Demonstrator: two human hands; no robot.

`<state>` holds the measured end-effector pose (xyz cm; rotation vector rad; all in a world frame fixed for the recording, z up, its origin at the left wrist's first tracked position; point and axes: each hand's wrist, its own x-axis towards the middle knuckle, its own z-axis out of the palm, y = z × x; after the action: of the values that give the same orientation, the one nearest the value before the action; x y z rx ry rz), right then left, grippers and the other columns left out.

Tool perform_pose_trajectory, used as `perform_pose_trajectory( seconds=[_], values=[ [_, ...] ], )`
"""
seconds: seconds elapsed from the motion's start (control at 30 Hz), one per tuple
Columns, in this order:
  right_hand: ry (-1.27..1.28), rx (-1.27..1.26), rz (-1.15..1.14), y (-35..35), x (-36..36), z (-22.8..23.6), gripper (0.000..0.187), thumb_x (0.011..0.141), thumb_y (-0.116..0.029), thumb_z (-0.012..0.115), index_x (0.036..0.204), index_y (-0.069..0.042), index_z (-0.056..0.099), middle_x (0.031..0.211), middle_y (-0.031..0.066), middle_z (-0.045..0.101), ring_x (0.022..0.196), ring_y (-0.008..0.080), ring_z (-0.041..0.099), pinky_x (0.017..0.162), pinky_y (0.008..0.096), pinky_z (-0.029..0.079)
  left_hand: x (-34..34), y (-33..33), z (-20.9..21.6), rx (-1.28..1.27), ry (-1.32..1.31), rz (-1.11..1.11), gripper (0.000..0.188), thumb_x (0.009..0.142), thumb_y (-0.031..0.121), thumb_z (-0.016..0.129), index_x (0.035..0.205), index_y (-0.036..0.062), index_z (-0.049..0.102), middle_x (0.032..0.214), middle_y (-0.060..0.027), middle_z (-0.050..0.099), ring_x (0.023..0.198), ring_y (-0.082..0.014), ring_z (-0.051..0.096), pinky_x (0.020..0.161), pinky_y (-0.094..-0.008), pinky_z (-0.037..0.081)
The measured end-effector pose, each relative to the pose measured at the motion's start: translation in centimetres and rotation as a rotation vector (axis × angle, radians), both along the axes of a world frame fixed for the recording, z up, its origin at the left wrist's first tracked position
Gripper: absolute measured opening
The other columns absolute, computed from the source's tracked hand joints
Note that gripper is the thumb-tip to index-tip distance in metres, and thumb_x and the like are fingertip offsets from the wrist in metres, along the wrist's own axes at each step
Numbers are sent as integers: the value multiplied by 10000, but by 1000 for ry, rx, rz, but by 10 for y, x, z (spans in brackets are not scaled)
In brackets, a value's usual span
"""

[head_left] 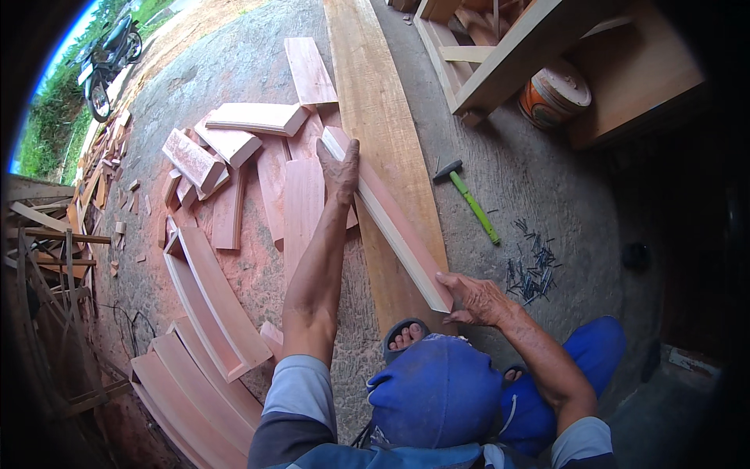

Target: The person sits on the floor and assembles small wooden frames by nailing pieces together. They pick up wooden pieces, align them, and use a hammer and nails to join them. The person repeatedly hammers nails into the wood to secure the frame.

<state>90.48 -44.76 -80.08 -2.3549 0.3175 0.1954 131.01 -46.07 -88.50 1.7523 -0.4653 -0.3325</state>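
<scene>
A long reddish piece of wood with a pale edge lies slantwise between my two hands, above a wide plank on the ground. My left hand is closed round its far end, the thumb on the near side. At its near end my right hand pinches the corner between thumb and fingers. Right of the plank rest a hammer with a green handle and a scattered heap of nails.
Cut wooden blocks are piled left of the plank. Curved box-like wooden pieces lie nearer on the left. A wooden frame and an orange-and-white bucket stand at the far right. A motorcycle is parked at the far left.
</scene>
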Motion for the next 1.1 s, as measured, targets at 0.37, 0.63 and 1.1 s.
perform_pose_trajectory(
  seconds=[0.37, 0.63, 1.1],
  values=[
    [3, -49, 62, -48, 69, -7, 601, 1005, -139, 521, 1542, -394, 433, 1449, 136, 581, 1134, 338, 689, 963, 425, 575, -125, 105, 6, -111, 363, -235, 579, 1066, 344, 571, 1495, -17, 429, 1313, -145, 605, 1151, -226, 596, 996, -363, 495],
    [-170, -555, 234, -61, 106, -6, 502, 971, -154, 549, 1423, -372, 548, 1594, 11, 438, 1409, 248, 490, 1109, 457, 456, -121, 155, 22, -214, 493, -145, 479, 903, 36, 633, 1347, -49, 475, 1168, -150, 647, 1003, -215, 661, 874, -346, 555],
    [-263, -793, 662, -44, 167, 63, 134, 896, -183, 627, 1023, -205, 662, 1242, 14, 647, 1391, 210, 498, 1281, 492, 264, -144, 438, 160, 181, 359, 10, 463, 1027, 165, 615, 1442, -12, 513, 1282, -109, 657, 1113, -165, 638, 971, -328, 516]
  ],
)
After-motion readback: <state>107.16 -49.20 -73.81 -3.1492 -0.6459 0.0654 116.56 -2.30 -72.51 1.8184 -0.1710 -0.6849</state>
